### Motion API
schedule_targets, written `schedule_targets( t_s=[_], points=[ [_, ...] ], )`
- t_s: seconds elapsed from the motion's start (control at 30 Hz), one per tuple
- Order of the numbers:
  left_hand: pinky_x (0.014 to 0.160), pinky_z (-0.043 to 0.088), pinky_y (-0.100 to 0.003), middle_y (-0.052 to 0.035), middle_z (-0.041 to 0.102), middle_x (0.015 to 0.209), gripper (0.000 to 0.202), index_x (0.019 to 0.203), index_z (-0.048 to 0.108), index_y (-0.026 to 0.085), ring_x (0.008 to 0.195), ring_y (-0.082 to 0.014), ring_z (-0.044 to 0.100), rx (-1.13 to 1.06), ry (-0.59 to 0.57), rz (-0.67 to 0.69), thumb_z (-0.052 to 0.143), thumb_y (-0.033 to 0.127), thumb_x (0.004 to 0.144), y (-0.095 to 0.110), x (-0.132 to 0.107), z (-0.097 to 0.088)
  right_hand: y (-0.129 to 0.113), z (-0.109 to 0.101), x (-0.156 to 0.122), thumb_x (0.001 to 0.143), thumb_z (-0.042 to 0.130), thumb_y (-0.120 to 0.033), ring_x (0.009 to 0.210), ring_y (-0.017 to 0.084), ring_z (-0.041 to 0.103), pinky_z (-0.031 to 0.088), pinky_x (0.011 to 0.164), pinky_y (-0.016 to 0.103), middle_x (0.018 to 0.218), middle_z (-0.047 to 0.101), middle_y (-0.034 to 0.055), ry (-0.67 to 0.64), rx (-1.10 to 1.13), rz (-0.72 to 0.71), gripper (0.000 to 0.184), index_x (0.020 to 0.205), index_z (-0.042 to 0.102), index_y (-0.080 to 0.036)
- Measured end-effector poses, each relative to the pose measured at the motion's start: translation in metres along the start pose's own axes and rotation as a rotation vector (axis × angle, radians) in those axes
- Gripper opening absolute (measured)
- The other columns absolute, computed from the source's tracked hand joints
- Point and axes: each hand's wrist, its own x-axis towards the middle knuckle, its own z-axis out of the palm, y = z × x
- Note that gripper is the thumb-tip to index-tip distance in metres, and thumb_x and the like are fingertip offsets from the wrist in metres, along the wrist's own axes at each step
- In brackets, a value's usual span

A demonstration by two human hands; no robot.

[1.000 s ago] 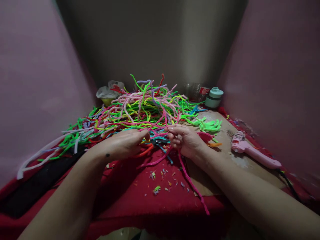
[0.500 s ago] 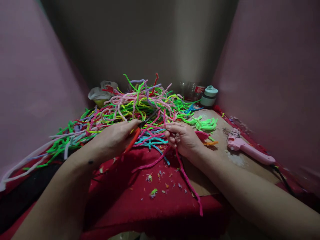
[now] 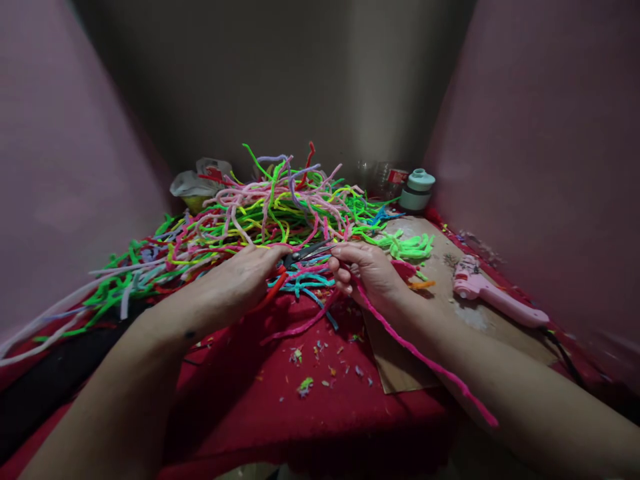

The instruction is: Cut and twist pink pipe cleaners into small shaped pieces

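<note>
My left hand point(image 3: 245, 280) is closed around the orange handles of a pair of scissors point(image 3: 303, 255). Their dark blades point right, with the tips right at the fingers of my right hand point(image 3: 367, 270). That hand pinches a bright pink pipe cleaner point(image 3: 415, 350); one long end hangs down across my right forearm. Another pink length point(image 3: 300, 328) trails to the lower left from beneath the same hand. Whether the blades touch the pinched part cannot be made out. Behind both hands lies a heap of pipe cleaners point(image 3: 280, 207) in pink, green, yellow and purple, with blue ones point(image 3: 300, 283) in front.
A pink glue gun point(image 3: 500, 303) rests on a cardboard sheet point(image 3: 405, 370) at the right, near a green bundle point(image 3: 407, 245). A mint-lidded bottle point(image 3: 418, 190) stands at the back. Fuzzy scraps point(image 3: 305, 387) litter the red cloth point(image 3: 240, 407). Walls close in on both sides.
The scissor blades have swung down from the heap to my right fingertips. The long pink end has swung rightward, from hanging over the cardboard to lying across my right forearm.
</note>
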Motion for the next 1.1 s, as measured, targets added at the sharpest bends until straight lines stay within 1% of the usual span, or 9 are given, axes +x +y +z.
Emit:
schedule_targets(
  t_s=[0.1,0.2,0.37,0.5,0.67,0.77,0.87,0.97,1.1],
  points=[
    [0.082,0.046,-0.029,-0.0092,0.064,0.105,0.049,0.126,0.049,0.019,0.095,-0.0205,0.059,0.053,-0.017,0.068,0.046,0.019,0.077,-0.002,0.0,0.001,-0.001,0.001,-0.001,0.07,0.058,-0.016,0.037,0.004,0.038,0.029,0.031,0.018,0.053,0.055,-0.0031,0.002,-0.016,0.004,0.005,0.067,0.054,-0.015],
    [0.082,0.046,-0.029,-0.0093,0.063,0.106,0.045,0.124,0.051,0.018,0.093,-0.0198,0.06,0.064,-0.011,0.069,0.042,0.019,0.08,0.001,0.002,-0.001,-0.002,0.001,-0.002,0.069,0.058,-0.015,0.038,0.004,0.037,0.029,0.032,0.018,0.052,0.054,-0.0033,-0.013,-0.012,-0.001,0.007,0.064,0.053,-0.015],
    [0.081,0.046,-0.028,-0.0073,0.065,0.101,0.041,0.12,0.053,0.02,0.087,-0.018,0.061,0.039,-0.038,0.021,0.036,0.017,0.082,0.01,0.004,-0.006,-0.002,0.002,-0.002,0.069,0.059,-0.017,0.039,0.004,0.037,0.029,0.032,0.018,0.054,0.054,-0.0029,-0.012,-0.015,-0.009,0.007,0.064,0.054,-0.015],
    [0.079,0.046,-0.028,-0.007,0.065,0.101,0.039,0.118,0.054,0.02,0.085,-0.0178,0.061,0.027,-0.06,-0.013,0.031,0.022,0.087,0.013,0.005,-0.008,-0.002,0.001,-0.001,0.068,0.06,-0.017,0.039,0.004,0.037,0.029,0.032,0.018,0.054,0.054,-0.0033,-0.012,-0.025,-0.011,0.007,0.065,0.054,-0.015],
    [0.084,0.045,-0.029,-0.0107,0.062,0.114,0.04,0.12,0.051,0.017,0.099,-0.0199,0.06,0.024,-0.066,0.002,0.028,0.023,0.088,0.011,0.005,-0.001,-0.001,0.0,-0.001,0.069,0.058,-0.017,0.035,0.003,0.033,0.025,0.031,0.018,0.05,0.05,-0.0049,0.003,-0.037,-0.004,0.009,0.062,0.052,-0.016],
    [0.086,0.045,-0.031,-0.0145,0.059,0.118,0.04,0.122,0.047,0.012,0.104,-0.0223,0.058,0.063,-0.074,0.022,0.031,0.022,0.087,0.017,0.005,-0.001,-0.001,0.002,-0.003,0.067,0.057,-0.016,0.032,0.003,0.028,0.019,0.03,0.019,0.045,0.047,-0.0056,0.051,-0.089,-0.032,0.013,0.056,0.049,-0.016],
    [0.072,0.048,-0.032,-0.0145,0.064,0.105,0.036,0.116,0.048,0.011,0.088,-0.0234,0.063,0.146,-0.134,-0.037,0.03,0.022,0.086,0.028,0.006,-0.005,-0.001,0.004,-0.005,0.065,0.057,-0.014,0.03,0.003,0.023,0.014,0.03,0.02,0.041,0.044,-0.0063,0.105,-0.137,-0.054,0.014,0.054,0.048,-0.016],
    [0.056,0.044,-0.03,-0.0116,0.067,0.087,0.031,0.108,0.049,0.013,0.071,-0.0241,0.064,0.27,-0.178,-0.098,0.03,0.022,0.086,0.038,0.006,-0.008,-0.001,0.005,-0.005,0.065,0.056,-0.014,0.03,0.003,0.022,0.013,0.03,0.02,0.039,0.04,-0.0071,0.117,-0.146,-0.057,0.019,0.05,0.044,-0.017],
    [0.053,0.041,-0.029,-0.011,0.067,0.082,0.029,0.108,0.048,0.013,0.068,-0.0242,0.065,0.364,-0.187,-0.112,0.031,0.019,0.086,0.045,0.008,-0.006,-0.002,0.003,-0.004,0.065,0.055,-0.014,0.031,0.002,0.023,0.015,0.031,0.019,0.04,0.039,-0.0072,0.123,-0.089,-0.019,0.019,0.051,0.042,-0.017]
  ],
)
